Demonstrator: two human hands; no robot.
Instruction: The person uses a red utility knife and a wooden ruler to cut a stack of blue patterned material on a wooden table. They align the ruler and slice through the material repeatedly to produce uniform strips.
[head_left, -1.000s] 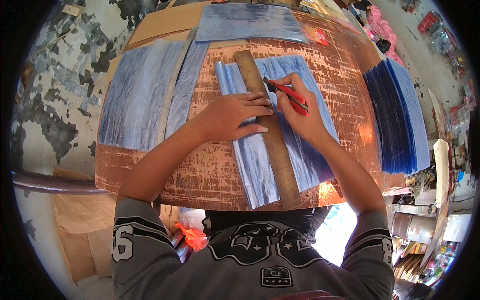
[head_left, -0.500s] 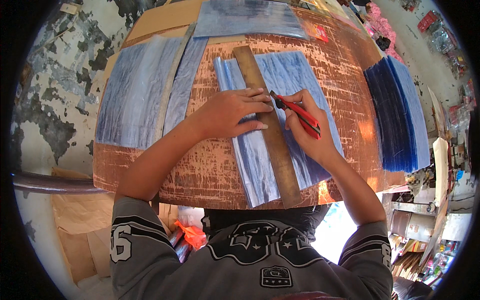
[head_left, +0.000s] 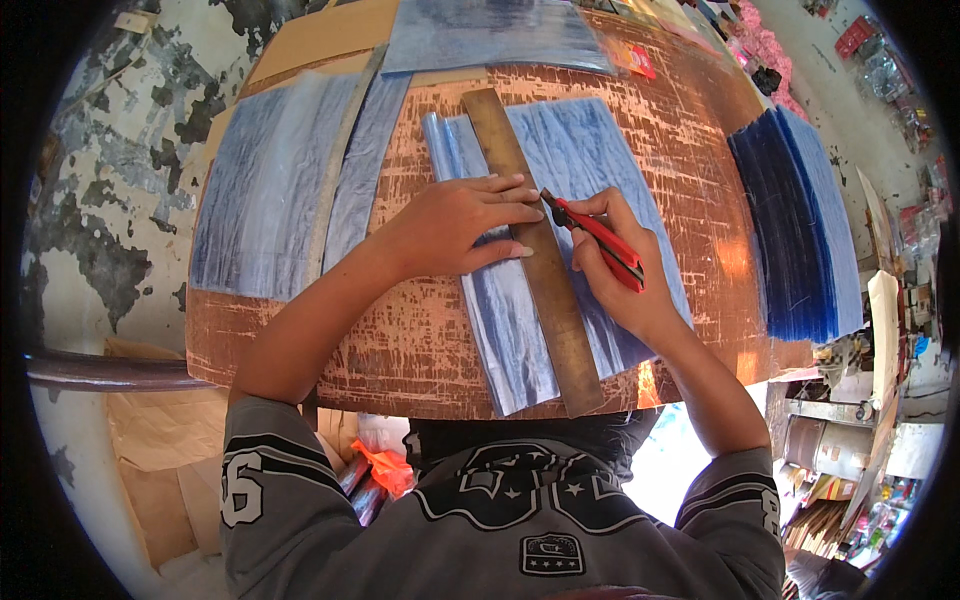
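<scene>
My left hand [head_left: 475, 225] lies flat across a long brown metal ruler [head_left: 560, 300], its fingers stretched over the ruler's middle. Under the ruler is a stack of bluish clear plastic sheets [head_left: 590, 140], turned at an angle, with a rolled left edge. A red and black utility knife [head_left: 610, 250] is gripped in my right hand [head_left: 640, 275]. Its tip points up and left, right at the ruler's right edge beside my left fingertips. Whether the blade touches the plastic cannot be made out.
The worn brown tabletop [head_left: 390, 340] carries more bluish plastic sheets [head_left: 270, 190] at the left, with a narrow strip [head_left: 345, 160] across them. Another sheet pile [head_left: 490, 35] lies at the far side. A thick dark-blue stack [head_left: 795, 230] stands at the right edge.
The knife has turned slightly in my right hand, its handle end dropping a little lower. My left hand and the ruler stay nearly in place.
</scene>
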